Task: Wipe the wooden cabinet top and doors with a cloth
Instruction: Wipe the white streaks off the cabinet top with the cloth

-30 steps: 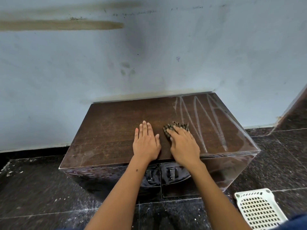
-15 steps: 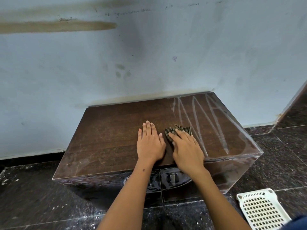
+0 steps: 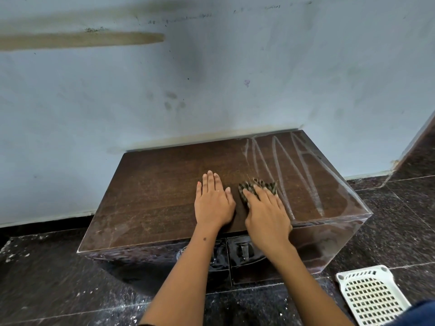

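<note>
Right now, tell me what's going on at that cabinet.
A person is wiping the dark brown wooden cabinet top. The right hand presses a dark checked cloth flat onto the wood near the middle, beside whitish zigzag streaks on the right part. The left hand rests flat and open next to it. A white perforated plastic tray lies on the dark floor.

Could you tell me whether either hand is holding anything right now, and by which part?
The right hand presses the cloth flat against the cabinet top, fingers over its near part. The left hand rests flat, holding nothing.
</note>
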Motion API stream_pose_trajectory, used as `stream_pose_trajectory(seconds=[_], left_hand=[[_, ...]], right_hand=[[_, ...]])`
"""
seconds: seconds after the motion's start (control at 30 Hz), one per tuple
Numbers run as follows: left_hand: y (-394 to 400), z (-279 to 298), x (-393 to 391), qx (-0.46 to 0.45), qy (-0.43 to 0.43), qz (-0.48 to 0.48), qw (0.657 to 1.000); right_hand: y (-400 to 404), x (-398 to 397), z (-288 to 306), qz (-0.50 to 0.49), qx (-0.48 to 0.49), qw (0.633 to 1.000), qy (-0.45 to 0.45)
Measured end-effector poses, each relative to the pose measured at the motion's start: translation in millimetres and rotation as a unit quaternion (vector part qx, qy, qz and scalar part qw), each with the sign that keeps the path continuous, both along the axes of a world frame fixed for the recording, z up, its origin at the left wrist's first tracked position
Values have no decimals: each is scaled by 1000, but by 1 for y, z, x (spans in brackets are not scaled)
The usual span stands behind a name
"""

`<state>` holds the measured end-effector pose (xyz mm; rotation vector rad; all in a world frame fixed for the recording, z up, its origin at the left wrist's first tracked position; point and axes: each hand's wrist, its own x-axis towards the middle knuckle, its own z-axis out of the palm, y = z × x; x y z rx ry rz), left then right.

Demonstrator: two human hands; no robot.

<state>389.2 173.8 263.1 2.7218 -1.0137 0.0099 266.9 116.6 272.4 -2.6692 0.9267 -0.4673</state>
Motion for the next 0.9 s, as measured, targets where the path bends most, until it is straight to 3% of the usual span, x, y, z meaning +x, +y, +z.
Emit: stream_pose_trajectory(seconds=[0.17,0.37,0.63,0.9], left_hand=[[2,4,-1,10,5,-4,1000],[0,0,0,-2,1,3,1000],[1,3,0,10,8,-2,1000],[0,0,1,5,1,3,1000]], right_hand=[[-28,29,16,26,26,999,28],[9,-24,-4,-13,-13,1000,-19],[-27,16,19,10,26,999,40],[-6,-23,-5,7,-15,1000,-5]])
